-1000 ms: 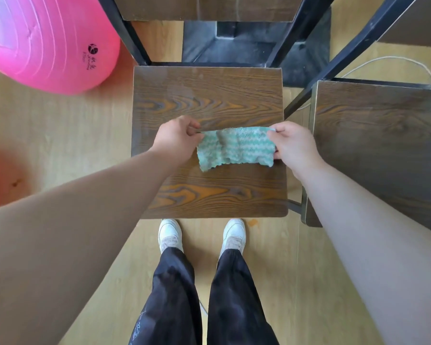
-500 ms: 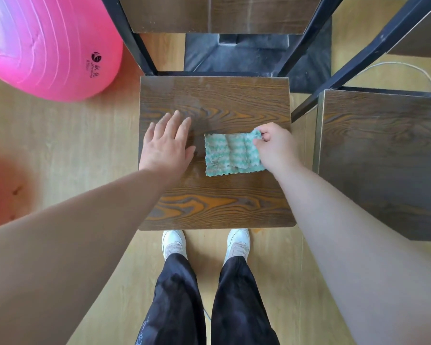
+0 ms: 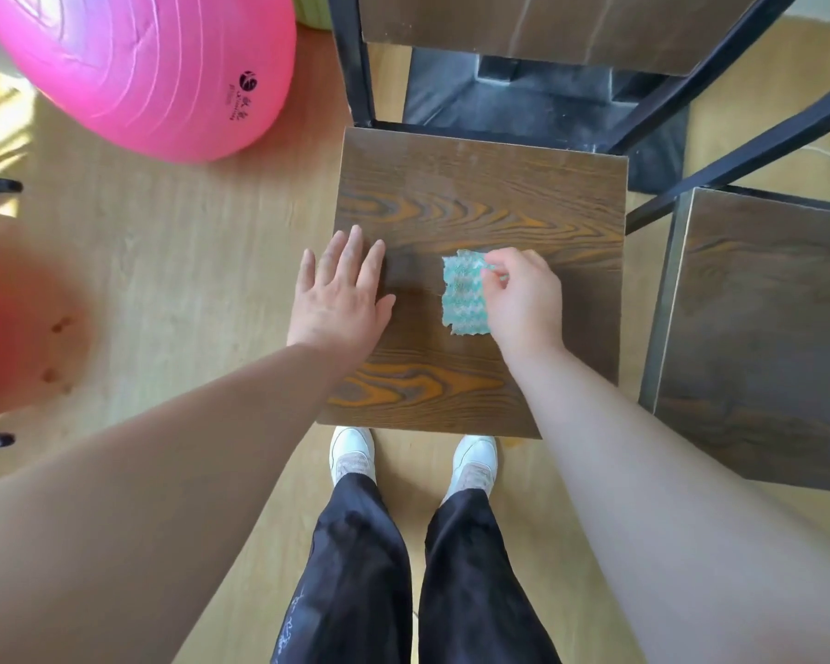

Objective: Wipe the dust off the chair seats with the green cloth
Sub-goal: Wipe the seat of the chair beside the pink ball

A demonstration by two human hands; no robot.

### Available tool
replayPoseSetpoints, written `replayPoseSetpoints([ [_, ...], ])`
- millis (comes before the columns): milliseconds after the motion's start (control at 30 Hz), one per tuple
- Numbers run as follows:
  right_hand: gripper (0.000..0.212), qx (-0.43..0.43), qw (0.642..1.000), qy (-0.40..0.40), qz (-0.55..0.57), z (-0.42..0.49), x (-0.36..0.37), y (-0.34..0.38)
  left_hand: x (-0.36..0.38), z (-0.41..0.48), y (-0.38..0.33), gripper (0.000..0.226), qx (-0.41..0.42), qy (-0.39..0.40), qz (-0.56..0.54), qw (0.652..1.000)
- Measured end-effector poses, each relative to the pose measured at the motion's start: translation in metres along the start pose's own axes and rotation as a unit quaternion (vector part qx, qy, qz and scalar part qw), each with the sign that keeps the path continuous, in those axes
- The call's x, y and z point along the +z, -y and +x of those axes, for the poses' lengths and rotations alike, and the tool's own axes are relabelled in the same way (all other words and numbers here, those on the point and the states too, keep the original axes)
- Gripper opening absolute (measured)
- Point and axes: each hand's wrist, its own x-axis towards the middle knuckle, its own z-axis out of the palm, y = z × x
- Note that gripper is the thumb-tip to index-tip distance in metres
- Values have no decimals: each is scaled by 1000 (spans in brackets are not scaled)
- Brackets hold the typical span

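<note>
We are standing in front of a dark wood-grain chair seat (image 3: 480, 194), looking straight down on it. Our left hand (image 3: 339, 299) is lying open and flat across the seat's left edge, with the fingers straight, slightly spread and pointing away from us. It is holding nothing. Our right hand (image 3: 523, 299) is curling its fingers and pinching the green cloth (image 3: 461, 304) by its upper right part. The rest of the cloth, a small wavy-striped rectangle, is lying on the seat just left of that hand, near the seat's middle. A strip of bare wood is showing between the cloth and our left hand. Whether the cloth is folded double, we cannot tell.

A black metal frame (image 3: 355, 55) is rising at the far side of the seat and carrying a wooden backrest (image 3: 547, 26). A second chair seat (image 3: 763, 328) of the same wood is standing just to the right, with a narrow gap between the two. A pink exercise ball (image 3: 154, 64) is sitting on the light wooden floor (image 3: 188, 280) at the upper left, well apart from the chair. Our white shoes (image 3: 353, 448) and black trousers (image 3: 355, 567) are showing below the seat's near edge.
</note>
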Motion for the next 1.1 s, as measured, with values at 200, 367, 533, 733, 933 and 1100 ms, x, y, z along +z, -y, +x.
replayPoseSetpoints([
  [200, 47, 27, 985, 9, -172, -11, 23, 12, 0, -6, 7, 66, 14, 1, 59, 998],
  [367, 33, 17, 989, -46, -139, -12, 38, 8, 6, -7, 23, 66, 29, 2, 69, 997],
  [533, 30, 54, 997, -47, -21, -2, 19, 4, 3, -3, 32, 66, 17, 12, 62, 998],
  [733, 32, 79, 984, -155, -37, 52, -48, -13, -4, 20, 17, 67, 32, -3, 66, 997],
  [933, 32, 114, 978, -163, -68, 119, -77, -39, -12, 53, -6, 67, 45, -18, 60, 997],
  [1100, 33, 159, 976, -146, 1, 126, -48, -28, -9, 63, -10, 66, 48, -23, 57, 997],
])
